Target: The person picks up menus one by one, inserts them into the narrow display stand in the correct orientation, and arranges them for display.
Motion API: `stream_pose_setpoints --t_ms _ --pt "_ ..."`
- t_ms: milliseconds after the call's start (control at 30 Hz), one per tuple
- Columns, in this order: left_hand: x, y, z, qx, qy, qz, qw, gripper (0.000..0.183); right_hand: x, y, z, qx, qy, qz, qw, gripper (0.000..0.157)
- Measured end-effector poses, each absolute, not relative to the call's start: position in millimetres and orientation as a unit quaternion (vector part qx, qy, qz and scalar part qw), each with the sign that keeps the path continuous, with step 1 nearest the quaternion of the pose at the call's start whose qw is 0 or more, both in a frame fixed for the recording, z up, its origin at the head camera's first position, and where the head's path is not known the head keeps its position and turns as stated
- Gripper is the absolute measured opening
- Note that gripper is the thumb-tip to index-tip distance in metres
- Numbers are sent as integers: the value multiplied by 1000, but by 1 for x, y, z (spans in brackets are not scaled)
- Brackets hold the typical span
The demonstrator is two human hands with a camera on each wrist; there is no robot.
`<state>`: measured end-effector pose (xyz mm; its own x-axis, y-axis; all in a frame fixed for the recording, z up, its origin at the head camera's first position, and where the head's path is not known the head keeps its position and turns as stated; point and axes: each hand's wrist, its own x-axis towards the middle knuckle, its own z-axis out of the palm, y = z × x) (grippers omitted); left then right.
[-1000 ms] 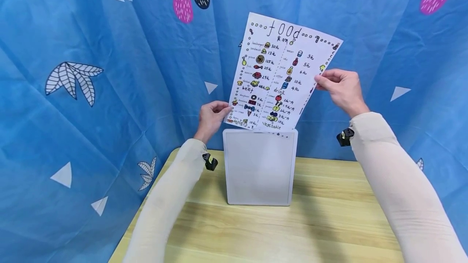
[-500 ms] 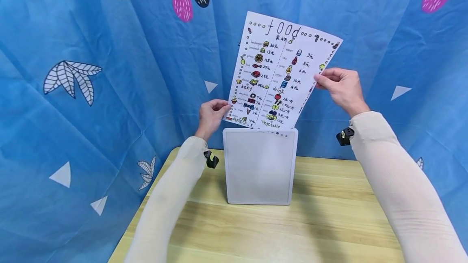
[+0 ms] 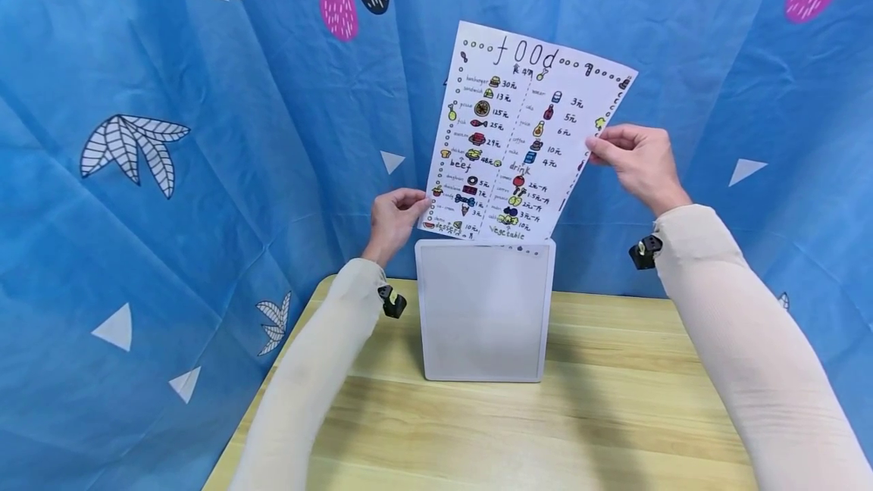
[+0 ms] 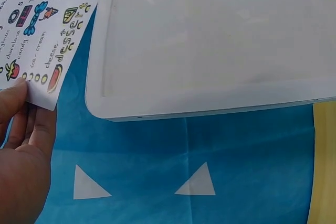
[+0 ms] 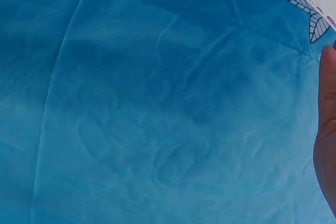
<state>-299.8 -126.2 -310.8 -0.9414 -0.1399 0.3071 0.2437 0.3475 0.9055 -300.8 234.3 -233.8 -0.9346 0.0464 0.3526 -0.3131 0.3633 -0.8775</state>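
Note:
A paper menu (image 3: 525, 127) headed "food", hand-drawn with small coloured food pictures and prices, is held up tilted in the head view. My left hand (image 3: 395, 222) pinches its lower left edge between thumb and fingers, as the left wrist view shows too. Higher up, on the right edge, my right hand (image 3: 637, 165) pinches the sheet; in the right wrist view only part of that hand (image 5: 328, 129) shows. Below stands a white-framed display board (image 3: 483, 317) with a pale, see-through front. The menu's lower right end is inside the board's top, its dotted border showing through the front.
The board stands on a light wood-grain table (image 3: 614, 400). Behind and to the left hangs a blue patterned curtain (image 3: 273, 173), close beyond the table's far edge. A small black device (image 3: 392, 301) is strapped at my left wrist, another (image 3: 644, 252) at my right.

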Motion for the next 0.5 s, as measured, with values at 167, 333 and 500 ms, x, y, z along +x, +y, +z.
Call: stream_pose_setpoints --t_ms 167,333,500 --pt "-298 -127 -311 -27 -806 -569 164 18 -301 234 -233 83 -808 560 162 30" --pt "-297 -127 -314 -32 -807 -568 162 18 -301 233 -234 84 -811 557 160 32" --pt "-297 -128 -318 -38 -810 -564 159 18 -302 231 -234 82 -813 554 159 33"
